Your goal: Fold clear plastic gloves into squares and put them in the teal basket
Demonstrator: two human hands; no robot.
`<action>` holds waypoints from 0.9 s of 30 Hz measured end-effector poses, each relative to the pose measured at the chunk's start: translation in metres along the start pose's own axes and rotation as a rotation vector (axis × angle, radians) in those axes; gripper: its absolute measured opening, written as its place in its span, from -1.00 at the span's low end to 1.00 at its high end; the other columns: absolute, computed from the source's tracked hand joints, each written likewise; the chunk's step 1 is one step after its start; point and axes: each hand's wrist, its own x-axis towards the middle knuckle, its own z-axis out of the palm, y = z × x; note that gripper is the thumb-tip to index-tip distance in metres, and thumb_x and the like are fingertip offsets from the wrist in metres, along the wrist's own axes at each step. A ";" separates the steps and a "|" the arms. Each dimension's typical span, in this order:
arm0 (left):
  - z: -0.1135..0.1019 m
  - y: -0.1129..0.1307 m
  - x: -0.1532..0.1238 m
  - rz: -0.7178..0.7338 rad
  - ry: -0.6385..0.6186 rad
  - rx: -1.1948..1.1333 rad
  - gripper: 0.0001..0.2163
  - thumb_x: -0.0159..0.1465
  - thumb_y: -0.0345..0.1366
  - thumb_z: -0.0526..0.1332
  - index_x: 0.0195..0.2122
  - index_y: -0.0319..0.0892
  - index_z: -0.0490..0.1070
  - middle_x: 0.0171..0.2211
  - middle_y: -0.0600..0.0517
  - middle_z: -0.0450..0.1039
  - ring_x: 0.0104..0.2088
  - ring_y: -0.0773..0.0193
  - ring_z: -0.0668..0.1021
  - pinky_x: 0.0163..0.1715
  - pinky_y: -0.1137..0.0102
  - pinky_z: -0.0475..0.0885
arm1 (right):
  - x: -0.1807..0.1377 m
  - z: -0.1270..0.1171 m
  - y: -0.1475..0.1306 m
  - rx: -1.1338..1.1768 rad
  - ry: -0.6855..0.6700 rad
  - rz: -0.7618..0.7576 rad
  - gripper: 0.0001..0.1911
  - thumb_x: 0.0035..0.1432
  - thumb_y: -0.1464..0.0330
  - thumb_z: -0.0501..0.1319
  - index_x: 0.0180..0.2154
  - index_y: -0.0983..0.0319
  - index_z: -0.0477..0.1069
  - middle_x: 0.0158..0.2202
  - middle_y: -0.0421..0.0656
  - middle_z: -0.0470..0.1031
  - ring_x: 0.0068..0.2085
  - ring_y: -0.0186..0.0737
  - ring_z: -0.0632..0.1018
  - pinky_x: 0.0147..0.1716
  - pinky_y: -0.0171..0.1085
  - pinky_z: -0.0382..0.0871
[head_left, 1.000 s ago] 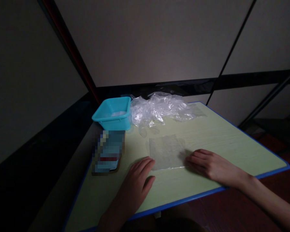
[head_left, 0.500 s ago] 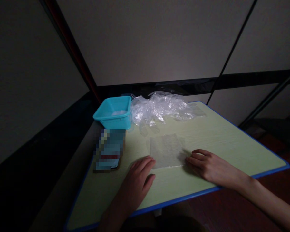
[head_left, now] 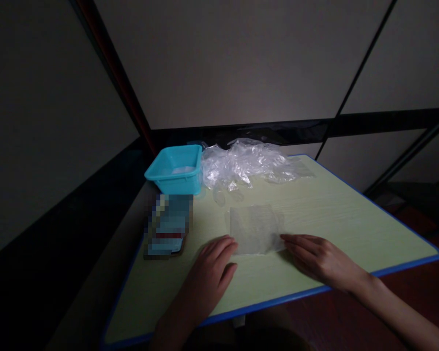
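Note:
A clear, flat plastic bag (head_left: 254, 226) lies spread on the pale table in front of me. On its near left corner rest the fingertips of my left hand (head_left: 214, 268); the fingers lie along the table and the thumb stands apart. At the right edge of the bag, my right hand (head_left: 310, 256) has its thumb and fingers pressed together in a pinch on the thin film. Farther back is a crumpled heap of clear plastic bags (head_left: 247, 161), apart from both hands.
A turquoise basin (head_left: 179, 183) stands at the back left, with something whitish inside. In front of it lies a flat, blurred-out object (head_left: 170, 224), like a phone. The table (head_left: 336, 214) has a blue edge, and a panelled wall (head_left: 241, 63) rises behind it.
My right fingers have drawn together at the bag's right edge and straightened toward it. My left hand stays on the left corner. The view has shifted slightly.

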 end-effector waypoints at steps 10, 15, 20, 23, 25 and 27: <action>0.001 -0.001 0.001 0.013 0.027 -0.007 -0.69 0.21 -0.43 0.10 -0.01 -0.17 0.28 0.00 -0.06 0.35 0.03 0.16 0.36 0.03 0.20 0.30 | -0.009 0.003 -0.001 0.065 -0.005 0.019 -0.71 0.22 0.51 -0.04 -0.21 0.39 0.44 -0.20 0.05 0.52 -0.15 -0.11 0.53 -0.19 -0.17 0.49; 0.000 -0.001 0.001 0.021 0.029 0.000 -0.70 0.21 -0.42 0.10 -0.01 -0.17 0.28 -0.02 -0.06 0.36 0.02 0.15 0.38 0.02 0.19 0.31 | -0.004 0.000 0.000 0.095 0.037 0.035 -0.74 0.22 0.51 -0.01 -0.22 0.36 0.44 -0.24 0.00 0.53 -0.21 -0.13 0.54 -0.24 -0.14 0.48; 0.000 -0.002 0.002 0.027 0.044 0.001 -0.71 0.19 -0.43 0.12 -0.04 -0.18 0.30 -0.05 -0.07 0.39 -0.02 0.14 0.40 -0.02 0.19 0.33 | 0.000 -0.008 -0.003 0.239 0.094 0.105 -0.80 0.20 0.47 0.05 -0.19 0.31 0.42 -0.24 -0.05 0.52 -0.20 -0.17 0.51 -0.25 -0.15 0.42; -0.001 0.001 0.004 0.037 0.073 -0.001 -0.74 0.17 -0.46 0.15 -0.10 -0.21 0.34 -0.12 -0.07 0.42 -0.08 0.13 0.43 -0.08 0.19 0.36 | 0.003 -0.015 -0.005 0.294 0.120 0.178 -0.80 0.18 0.49 0.07 -0.16 0.28 0.39 -0.22 -0.08 0.51 -0.11 -0.18 0.47 -0.13 -0.12 0.37; -0.001 0.004 0.006 0.044 0.087 -0.004 -0.79 0.16 -0.48 0.16 -0.17 -0.21 0.37 -0.19 -0.05 0.45 -0.16 0.14 0.46 -0.14 0.20 0.38 | 0.006 -0.019 -0.007 0.317 0.135 0.210 -0.79 0.17 0.49 0.07 -0.15 0.26 0.37 -0.20 -0.09 0.51 -0.07 -0.17 0.46 -0.02 -0.06 0.29; -0.001 0.007 0.009 0.055 0.103 -0.012 -0.85 0.16 -0.49 0.16 -0.25 -0.21 0.40 -0.25 -0.03 0.46 -0.22 0.16 0.47 -0.18 0.21 0.38 | 0.008 -0.023 -0.008 0.362 0.141 0.237 -0.81 0.18 0.49 0.06 -0.18 0.25 0.36 -0.18 -0.09 0.50 -0.07 -0.19 0.47 0.00 -0.08 0.29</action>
